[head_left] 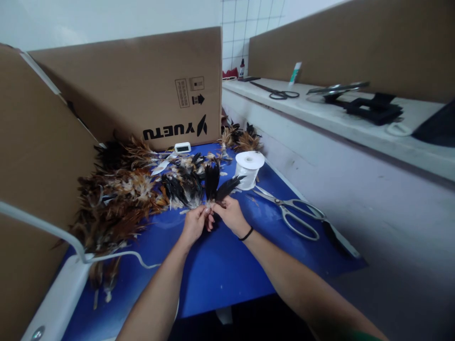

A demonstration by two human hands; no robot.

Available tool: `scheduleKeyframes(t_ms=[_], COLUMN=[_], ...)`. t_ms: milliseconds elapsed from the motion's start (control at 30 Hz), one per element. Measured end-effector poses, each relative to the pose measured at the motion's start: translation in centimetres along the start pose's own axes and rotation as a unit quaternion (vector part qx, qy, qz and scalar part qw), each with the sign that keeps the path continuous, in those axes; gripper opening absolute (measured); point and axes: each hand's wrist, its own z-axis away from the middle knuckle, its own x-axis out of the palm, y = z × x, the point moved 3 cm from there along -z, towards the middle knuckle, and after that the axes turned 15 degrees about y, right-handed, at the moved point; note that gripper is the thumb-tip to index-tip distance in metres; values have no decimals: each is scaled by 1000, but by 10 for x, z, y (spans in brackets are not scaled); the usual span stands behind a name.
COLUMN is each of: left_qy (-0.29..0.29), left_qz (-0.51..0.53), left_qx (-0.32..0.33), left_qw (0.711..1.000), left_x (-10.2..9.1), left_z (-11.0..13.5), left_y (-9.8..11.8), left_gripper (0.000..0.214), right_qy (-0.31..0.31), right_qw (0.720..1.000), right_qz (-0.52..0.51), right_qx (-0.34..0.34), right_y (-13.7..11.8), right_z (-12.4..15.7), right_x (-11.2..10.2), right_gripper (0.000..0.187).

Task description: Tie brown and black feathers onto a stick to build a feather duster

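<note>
My left hand [195, 222] and my right hand [232, 215] meet over the blue tabletop [220, 270]. Both pinch the quill ends of a small bunch of dark feathers [215, 182] that fans upward from the fingers. My right wrist wears a black band. A large heap of brown, black and white feathers [124, 194] lies just left of and behind my hands. A white spool of thread [249, 168] stands just beyond my right hand, and large metal scissors [295, 213] lie to its right.
A cardboard box marked YUETU [149, 85] stands at the back, cardboard walls at left. A small white device [182, 147] sits before the box. A white cable [71, 237] crosses the left. The raised ledge [320, 104] at right holds scissors and black tools.
</note>
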Motion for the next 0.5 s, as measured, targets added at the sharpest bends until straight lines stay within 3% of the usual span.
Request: scheduleKeyframes(t_ms=[500], left_qy=[20], left_qz=[-24], left_qx=[21], left_qw=[999], left_x=[0], left_z=[0], left_y=[0], left_gripper=[34], right_qy=[45], right_qw=[998], right_qz=[17], right_qx=[43], right_y=[2], right_z=[-1], right_x=[-1], right_gripper=[8])
